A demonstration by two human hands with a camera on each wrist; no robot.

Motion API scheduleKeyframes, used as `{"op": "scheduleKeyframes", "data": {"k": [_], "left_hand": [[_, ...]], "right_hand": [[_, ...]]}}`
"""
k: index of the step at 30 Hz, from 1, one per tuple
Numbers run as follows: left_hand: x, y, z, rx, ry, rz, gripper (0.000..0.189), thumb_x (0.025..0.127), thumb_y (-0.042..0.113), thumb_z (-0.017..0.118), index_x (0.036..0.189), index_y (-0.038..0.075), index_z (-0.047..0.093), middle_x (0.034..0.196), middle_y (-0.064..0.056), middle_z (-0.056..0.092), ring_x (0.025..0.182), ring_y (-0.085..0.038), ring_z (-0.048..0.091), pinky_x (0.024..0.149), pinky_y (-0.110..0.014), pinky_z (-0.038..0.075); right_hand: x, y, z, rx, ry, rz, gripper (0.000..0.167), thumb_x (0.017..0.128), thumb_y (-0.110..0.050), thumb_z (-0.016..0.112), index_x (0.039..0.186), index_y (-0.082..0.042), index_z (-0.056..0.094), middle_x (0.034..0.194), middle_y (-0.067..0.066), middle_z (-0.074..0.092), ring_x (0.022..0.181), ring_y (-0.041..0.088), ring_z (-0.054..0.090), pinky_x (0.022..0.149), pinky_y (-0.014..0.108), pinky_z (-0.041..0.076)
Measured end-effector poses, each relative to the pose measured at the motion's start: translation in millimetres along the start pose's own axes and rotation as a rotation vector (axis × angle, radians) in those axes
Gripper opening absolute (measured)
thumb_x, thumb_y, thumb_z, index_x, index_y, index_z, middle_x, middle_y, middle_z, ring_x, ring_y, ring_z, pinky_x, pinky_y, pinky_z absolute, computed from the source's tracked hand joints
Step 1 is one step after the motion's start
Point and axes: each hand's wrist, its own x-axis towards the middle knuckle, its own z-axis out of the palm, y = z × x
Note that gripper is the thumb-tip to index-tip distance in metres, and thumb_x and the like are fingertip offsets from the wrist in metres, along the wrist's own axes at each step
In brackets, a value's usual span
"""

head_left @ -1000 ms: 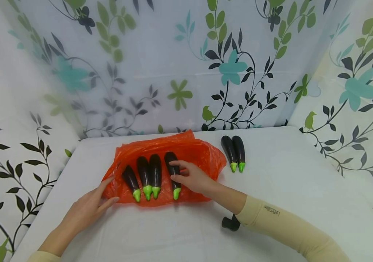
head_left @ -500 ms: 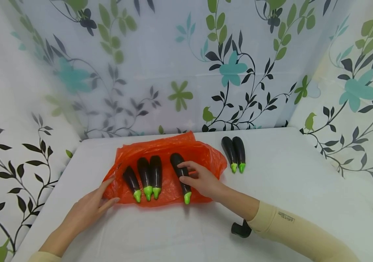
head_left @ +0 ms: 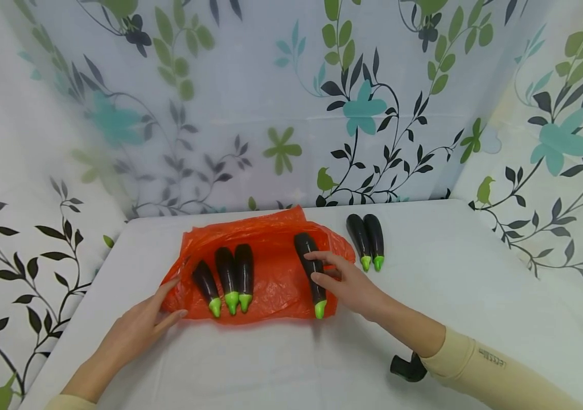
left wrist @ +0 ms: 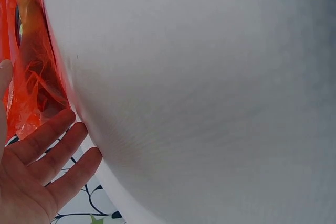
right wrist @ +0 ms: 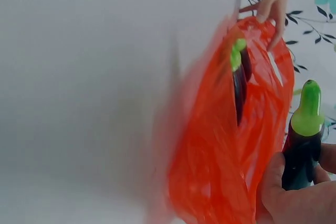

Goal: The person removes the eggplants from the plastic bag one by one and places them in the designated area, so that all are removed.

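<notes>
My right hand [head_left: 348, 282] grips a dark purple eggplant [head_left: 309, 262] with a bright green stem, over the right part of a red plastic bag [head_left: 276, 279]. In the right wrist view thumb and fingers close round the eggplant [right wrist: 302, 153], its green end pointing up. Three other eggplants [head_left: 243, 270] lie side by side in the bag's left half, green ends toward me. At the bag's left edge my left hand [head_left: 138, 324] rests with fingers extended and spread. The left wrist view shows that hand [left wrist: 50, 166] beside the crumpled red plastic [left wrist: 31, 82].
Two more eggplants [head_left: 365, 242] lie together on the white table [head_left: 450, 273], just right of the bag. A dark cylindrical piece [head_left: 408, 367] shows beneath the right forearm. A curtain [head_left: 291, 102] with leaf and flower print stands behind and at both sides.
My right hand has carried its eggplant rightward across the bag, away from the other three. The right forearm moved right with it. My left hand stays at the bag's left edge.
</notes>
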Motion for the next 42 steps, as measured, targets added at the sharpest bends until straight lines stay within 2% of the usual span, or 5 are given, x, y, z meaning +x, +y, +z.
{"op": "scheduleKeyframes", "data": {"k": [10, 17, 23, 31, 42], "left_hand": [[-0.8, 1.2, -0.2, -0.005, -0.008, -0.003, 0.07, 0.091, 0.042, 0.068, 0.145, 0.01, 0.037, 0.107, -0.018, 0.067, 0.092, -0.032, 0.066, 0.079, -0.057, 0.052], [0.6, 1.6, -1.6, -0.005, -0.028, -0.022, 0.07, 0.091, 0.045, 0.067, 0.145, 0.01, 0.038, 0.104, -0.015, 0.068, 0.092, -0.031, 0.065, 0.077, -0.057, 0.052], [2.5, 2.0, -2.4, 0.0, -0.032, -0.01, 0.07, 0.091, 0.044, 0.067, 0.145, 0.011, 0.037, 0.105, -0.017, 0.067, 0.092, -0.033, 0.065, 0.076, -0.057, 0.052], [1.5, 2.7, -3.7, -0.004, -0.042, -0.021, 0.071, 0.092, 0.046, 0.065, 0.146, 0.01, 0.036, 0.109, -0.019, 0.067, 0.095, -0.034, 0.065, 0.078, -0.058, 0.051], [-0.1, 2.5, -3.8, -0.006, -0.045, -0.024, 0.071, 0.092, 0.046, 0.065, 0.146, 0.009, 0.036, 0.113, -0.022, 0.065, 0.097, -0.037, 0.064, 0.079, -0.059, 0.051]], "right_hand": [[-4.0, -10, -49, 0.007, 0.139, -0.065, 0.043, 0.1, -0.027, 0.057, 0.142, -0.028, 0.046, 0.137, 0.013, 0.048, 0.118, 0.03, 0.056, 0.098, 0.049, 0.047], [-0.1, -5, -78, -0.014, 0.196, -0.043, 0.05, 0.102, -0.028, 0.054, 0.148, -0.023, 0.038, 0.14, 0.019, 0.043, 0.125, 0.037, 0.051, 0.097, 0.046, 0.047], [7.0, -3, -100, -0.019, 0.207, -0.018, 0.055, 0.103, -0.028, 0.051, 0.153, -0.023, 0.03, 0.149, 0.024, 0.033, 0.131, 0.042, 0.042, 0.105, 0.054, 0.037], [23.1, 12, -129, -0.018, 0.227, 0.05, 0.058, 0.103, -0.03, 0.051, 0.154, -0.019, 0.026, 0.151, 0.025, 0.03, 0.125, 0.043, 0.05, 0.11, 0.055, 0.03], [32.4, 40, -152, -0.139, 0.238, 0.102, 0.058, 0.102, -0.025, 0.053, 0.153, -0.013, 0.027, 0.146, 0.03, 0.034, 0.118, 0.044, 0.056, 0.107, 0.058, 0.034]]}}
